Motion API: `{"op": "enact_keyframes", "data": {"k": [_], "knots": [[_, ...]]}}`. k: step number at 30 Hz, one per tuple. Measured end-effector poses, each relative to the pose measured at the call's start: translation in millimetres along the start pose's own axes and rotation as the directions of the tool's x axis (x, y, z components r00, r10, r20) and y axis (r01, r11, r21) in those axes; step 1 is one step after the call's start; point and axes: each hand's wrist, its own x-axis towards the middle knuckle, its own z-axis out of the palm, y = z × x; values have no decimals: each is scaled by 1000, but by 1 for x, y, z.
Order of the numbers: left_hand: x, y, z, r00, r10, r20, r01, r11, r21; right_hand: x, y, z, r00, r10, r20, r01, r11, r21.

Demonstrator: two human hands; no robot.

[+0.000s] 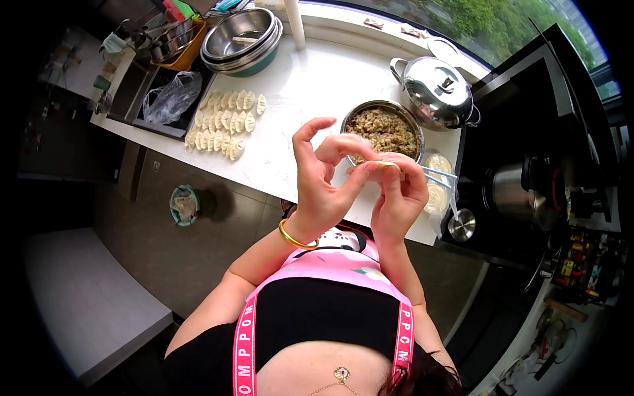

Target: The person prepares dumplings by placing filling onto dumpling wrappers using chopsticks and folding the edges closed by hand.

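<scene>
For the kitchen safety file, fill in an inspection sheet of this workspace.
Surface: white counter, pale smudges near the dumplings.
Job's things: dumplings in rows; filling in a metal bowl.
Clutter: stacked basins; crumpled plastic bag.
Grippers: left hand and right hand pinch a dough piece, mostly hidden; blue chopsticks jut from the right hand.
Cables: nothing seen.
Surroundings: lidded pot beyond the bowl; window behind; bin on the floor.

With forearms (259, 261) reaching forward, left hand (323, 185) and right hand (398, 198) sit close together, fingers (343, 145) bent, thumbs (391, 181) inward.
</scene>
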Motion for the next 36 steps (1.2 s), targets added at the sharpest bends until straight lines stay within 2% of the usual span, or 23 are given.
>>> {"op": "enact_keyframes", "data": {"k": [1,2,3,5,6,9,12,16,20,23,26,28,36], "knots": [[1,2,3,999,-21,-45,18,998,-65,1,-2,0,1000,1,2,-1,1000,-1],[1,2,-1,999,-20,-47,17,998,-66,2,-6,0,994,105,-21,-102,988,117],[1,1,-8,1000,12,-28,-12,1000,4,3,-8,-1,977,209,-30,-196,952,234],[-2,-3,-17,997,80,-5,-78,987,137,6,-10,-4,971,234,-37,-217,942,257],[-5,-5,-19,997,81,-11,-79,987,138,7,-11,-5,965,260,-46,-237,929,284],[-13,-5,-19,984,169,57,-178,948,264,7,-13,-5,966,256,-42,-231,923,307],[-18,-1,-20,992,105,69,-121,954,273,7,-13,-6,965,257,-47,-228,917,326],[-18,-2,-19,991,117,64,-131,947,292,7,-11,-6,973,225,-46,-199,927,317],[-20,-5,-19,989,135,53,-144,944,296,7,-11,-6,974,224,-32,-204,930,307],[-20,-10,-17,985,171,-18,-162,955,248,7,-10,-4,976,217,-31,-199,935,294],[-21,-11,-17,986,167,-12,-160,960,231,7,-10,-4,977,211,-29,-195,940,279],[-21,-10,-16,994,112,-22,-108,985,137,8,-9,-4,976,214,-28,-198,938,286],[-12,-7,-16,992,129,-6,-125,968,216,11,-9,-4,977,208,-37,-190,942,275]]}}
